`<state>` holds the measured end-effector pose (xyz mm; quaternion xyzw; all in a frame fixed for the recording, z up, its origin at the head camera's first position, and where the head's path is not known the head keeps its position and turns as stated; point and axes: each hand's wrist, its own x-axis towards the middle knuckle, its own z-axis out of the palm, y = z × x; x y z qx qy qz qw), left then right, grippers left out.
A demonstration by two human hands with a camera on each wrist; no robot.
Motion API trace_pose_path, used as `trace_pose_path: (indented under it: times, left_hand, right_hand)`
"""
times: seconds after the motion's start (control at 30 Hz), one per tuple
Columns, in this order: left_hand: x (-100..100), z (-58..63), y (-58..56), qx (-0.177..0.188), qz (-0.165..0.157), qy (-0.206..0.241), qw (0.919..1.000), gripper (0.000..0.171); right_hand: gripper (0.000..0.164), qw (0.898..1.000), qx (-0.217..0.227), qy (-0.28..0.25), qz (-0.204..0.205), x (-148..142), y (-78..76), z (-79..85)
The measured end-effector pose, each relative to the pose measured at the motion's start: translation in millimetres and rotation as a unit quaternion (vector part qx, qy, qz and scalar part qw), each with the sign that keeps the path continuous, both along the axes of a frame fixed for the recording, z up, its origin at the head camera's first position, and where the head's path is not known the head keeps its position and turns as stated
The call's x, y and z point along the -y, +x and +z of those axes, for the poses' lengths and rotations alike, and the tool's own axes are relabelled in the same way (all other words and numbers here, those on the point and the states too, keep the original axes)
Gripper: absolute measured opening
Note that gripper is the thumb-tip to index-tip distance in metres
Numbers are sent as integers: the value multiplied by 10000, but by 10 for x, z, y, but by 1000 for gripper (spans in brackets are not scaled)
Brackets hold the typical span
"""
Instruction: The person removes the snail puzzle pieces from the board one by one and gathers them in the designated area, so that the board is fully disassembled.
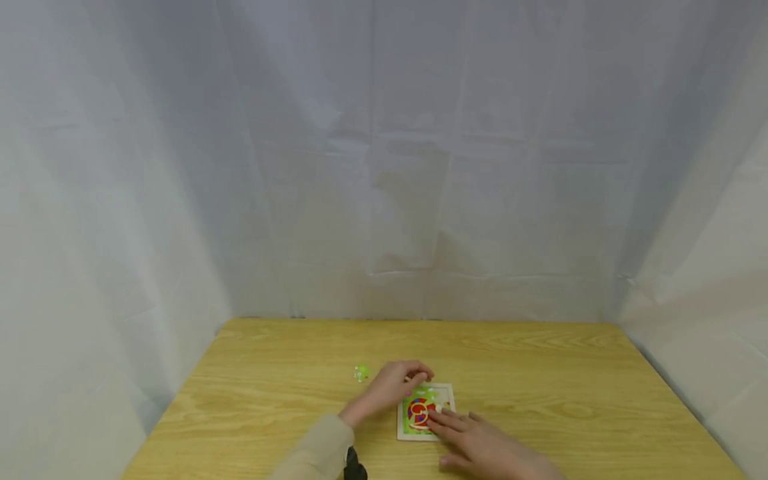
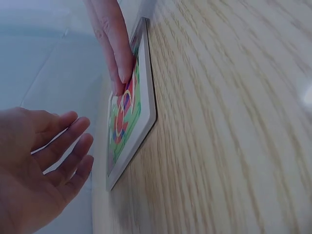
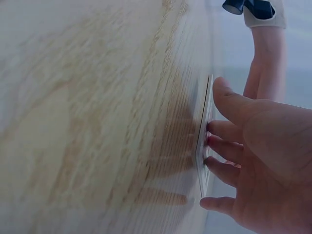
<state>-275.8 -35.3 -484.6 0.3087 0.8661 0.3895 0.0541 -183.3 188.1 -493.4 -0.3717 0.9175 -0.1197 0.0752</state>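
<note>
Puzzle board (image 1: 417, 416) is rectangular, pale-rimmed; right hand (image 1: 476, 441) touches it, fingers straight; left hand (image 1: 392, 384) relaxed.

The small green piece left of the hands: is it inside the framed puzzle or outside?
Outside: the green piece lies on the table, apart from the framed puzzle.

Beige sleeve (image 1: 321, 445), black device (image 1: 355, 466) at cuff

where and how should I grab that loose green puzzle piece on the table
Probably pinch opposite edges of the green piece, coming from above: it appears to lie flat on the table, apart from the framed puzzle, with bare wood around its outline.
</note>
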Motion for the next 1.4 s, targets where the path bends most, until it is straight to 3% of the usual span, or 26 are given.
trace_pose_path:
  times: [0.4, 0.7, 0.93, 1.17, 1.4]
  left_hand:
    - [-123, -41, 5, -60, -310, -509, 9982, 25]
    - [-157, -26, -3, -231, -387, -557, 9974, 24]
    - [-159, -24, -12, -118, -328, -398, 9986, 22]
    - [-143, -24, -33, -165, -308, -605, 9976, 51]
    - [-132, -52, -41, -304, -441, -770, 9956, 58]
  right_hand:
    - [65, 9998, 212, -17, -15, 12, 0, 31]
    - [65, 9993, 356, 96, -45, 17, 2, 90]
    - [64, 9988, 461, 116, -94, 20, -5, 104]
    - [64, 9992, 369, 103, -87, 25, -15, 76]
    - [65, 9994, 330, 96, -56, 22, -22, 46]
